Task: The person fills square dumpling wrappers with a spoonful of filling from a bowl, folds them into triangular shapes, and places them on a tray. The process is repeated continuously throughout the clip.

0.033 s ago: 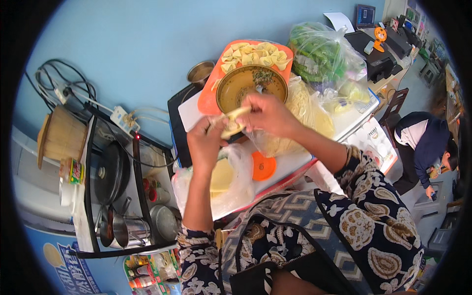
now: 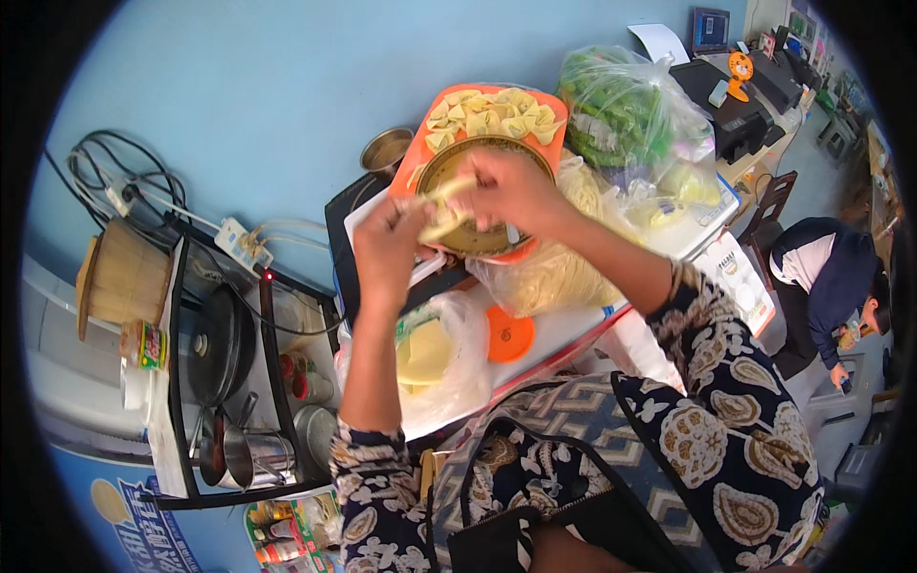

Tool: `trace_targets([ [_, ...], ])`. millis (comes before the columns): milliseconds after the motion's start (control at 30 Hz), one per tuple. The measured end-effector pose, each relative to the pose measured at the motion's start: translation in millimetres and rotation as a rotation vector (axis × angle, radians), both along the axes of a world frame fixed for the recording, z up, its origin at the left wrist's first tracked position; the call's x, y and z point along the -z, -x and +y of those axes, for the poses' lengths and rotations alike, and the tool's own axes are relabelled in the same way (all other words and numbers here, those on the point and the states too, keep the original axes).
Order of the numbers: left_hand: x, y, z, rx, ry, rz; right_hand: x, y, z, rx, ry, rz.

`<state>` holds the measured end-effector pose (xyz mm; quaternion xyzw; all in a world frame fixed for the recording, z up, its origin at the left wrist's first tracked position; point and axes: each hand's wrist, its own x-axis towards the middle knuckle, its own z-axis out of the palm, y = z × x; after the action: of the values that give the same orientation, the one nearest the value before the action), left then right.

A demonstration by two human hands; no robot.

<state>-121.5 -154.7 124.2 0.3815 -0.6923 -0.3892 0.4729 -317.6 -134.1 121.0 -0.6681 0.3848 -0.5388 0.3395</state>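
Fingers: both hands pinch one pale dumpling wrapper (image 2: 444, 205) between fingertips.
Left hand (image 2: 390, 246): forearm rises steeply from the near edge, fingers closed on the wrapper's left end.
Right hand (image 2: 511, 191): reaches in from the right, curled on the wrapper's right end.
Wrapper: above the round bowl (image 2: 482, 239), near the orange tray (image 2: 559, 124) of folded dumplings (image 2: 492, 115).
Change: none visible; both pictures show the same moment.

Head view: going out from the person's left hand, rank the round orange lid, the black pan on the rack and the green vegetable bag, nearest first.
From the left hand:
1. Round orange lid, on the table just below and right of it.
2. Black pan, on the rack to the left.
3. Green vegetable bag, far right at the table's back.
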Motion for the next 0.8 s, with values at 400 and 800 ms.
trace_targets([
  [400, -19.6, 97.1, -223.4, -0.228, 0.078, -0.63, -40.6, 73.7, -256.3, 0.32, 0.068, 0.929],
  [800, 25.9, 105.5, -243.1, -0.212, -0.071, -1.127, 12.8, 56.2, -274.3, 0.216, -0.03, 1.196],
])
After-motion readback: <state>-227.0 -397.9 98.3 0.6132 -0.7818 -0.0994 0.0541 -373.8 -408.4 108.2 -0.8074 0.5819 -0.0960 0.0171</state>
